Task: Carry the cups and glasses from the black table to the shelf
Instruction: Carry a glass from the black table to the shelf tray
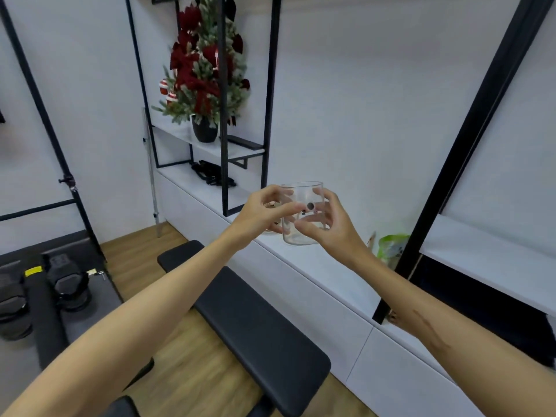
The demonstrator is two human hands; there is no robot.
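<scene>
I hold glass (302,213) up over white shelf (304,260), left hand (264,213) and right hand (326,224) both pinching it. Glass slippery; loose fingers could drop it, break it.

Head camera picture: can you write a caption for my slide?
Both hands, left and right, hold a clear glass above the white shelf.

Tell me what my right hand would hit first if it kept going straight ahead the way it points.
Probably the white shelf top just beyond the glass your right hand grips; depth is unclear.
</scene>
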